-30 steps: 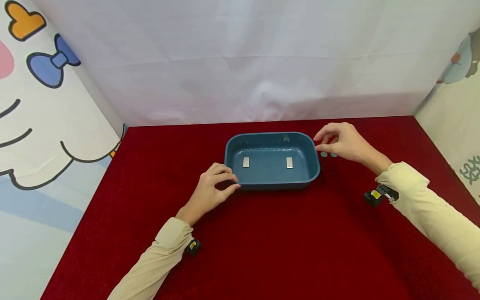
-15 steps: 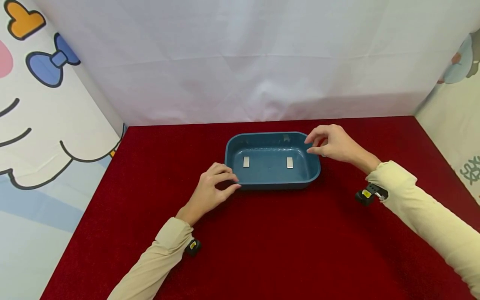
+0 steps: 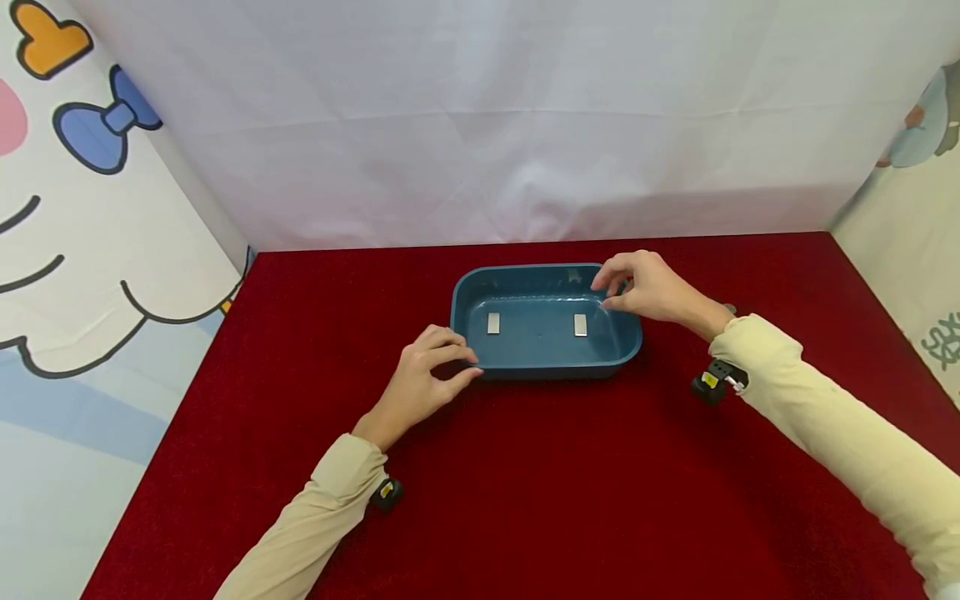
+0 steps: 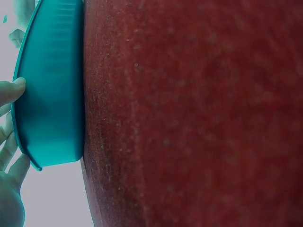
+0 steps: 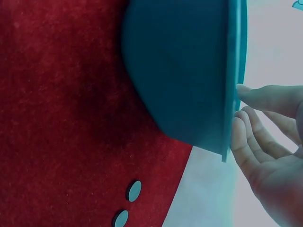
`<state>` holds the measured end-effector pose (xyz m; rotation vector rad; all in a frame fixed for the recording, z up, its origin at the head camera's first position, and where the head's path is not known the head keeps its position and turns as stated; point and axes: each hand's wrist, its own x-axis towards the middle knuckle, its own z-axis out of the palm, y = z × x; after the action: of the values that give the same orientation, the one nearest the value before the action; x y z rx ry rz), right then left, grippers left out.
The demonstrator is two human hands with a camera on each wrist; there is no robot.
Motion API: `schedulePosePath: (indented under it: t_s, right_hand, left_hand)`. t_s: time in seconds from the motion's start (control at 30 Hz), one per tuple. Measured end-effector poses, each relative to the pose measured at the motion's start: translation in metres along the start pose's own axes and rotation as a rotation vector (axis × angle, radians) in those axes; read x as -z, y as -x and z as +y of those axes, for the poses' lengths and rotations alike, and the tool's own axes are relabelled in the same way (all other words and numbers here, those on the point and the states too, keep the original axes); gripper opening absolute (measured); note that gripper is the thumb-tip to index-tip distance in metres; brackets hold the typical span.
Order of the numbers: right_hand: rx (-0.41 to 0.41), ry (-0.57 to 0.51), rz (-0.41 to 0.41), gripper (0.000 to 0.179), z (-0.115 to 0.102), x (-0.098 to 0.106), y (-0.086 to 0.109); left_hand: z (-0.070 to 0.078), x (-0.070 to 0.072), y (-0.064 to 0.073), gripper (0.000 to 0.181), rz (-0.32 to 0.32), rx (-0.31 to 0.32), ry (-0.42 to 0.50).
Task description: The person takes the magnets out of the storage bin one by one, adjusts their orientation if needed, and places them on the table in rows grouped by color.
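A blue plastic basin (image 3: 525,350) stands on the red cloth, with two small silver rectangular pieces, one on the left (image 3: 492,323) and one on the right (image 3: 581,325), on its floor. My left hand (image 3: 420,375) pinches the rim at its near left corner; the left wrist view shows a fingertip (image 4: 19,82) on that rim. Above the basin's right end hovers my right hand (image 3: 645,287), fingers curved and thumb opposite them. Whether something small is between those fingertips cannot be made out. Two round grey discs, a nearer one (image 5: 134,190) and another (image 5: 120,219), lie on the cloth beside the basin.
Red cloth (image 3: 540,492) covers the table around the basin. A white curtain (image 3: 525,125) hangs behind the back edge. Printed cartoon fabric (image 3: 97,275) borders the left side, and a pale patterned panel (image 3: 915,250) the right.
My right hand has moved left from beside the basin's right edge to above its right end. The left hand has stayed at the corner, and the basin has hardly moved.
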<state>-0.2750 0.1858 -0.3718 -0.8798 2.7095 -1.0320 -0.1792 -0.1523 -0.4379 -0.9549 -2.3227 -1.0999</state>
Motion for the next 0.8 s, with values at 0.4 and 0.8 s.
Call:
schedulePosePath:
  t_s: [0.4, 0.8]
  right_hand:
    - [-0.003, 0.048, -0.085, 0.022, 0.001, -0.01, -0.012]
    - [0.026, 0.142, -0.155, 0.021, 0.001, -0.024, -0.02]
  left_hand:
    - [0.0, 0.001, 0.0, 0.01, -0.003, -0.003, 0.002]
    - [0.0, -0.001, 0.0, 0.01, 0.004, -0.012, -0.001]
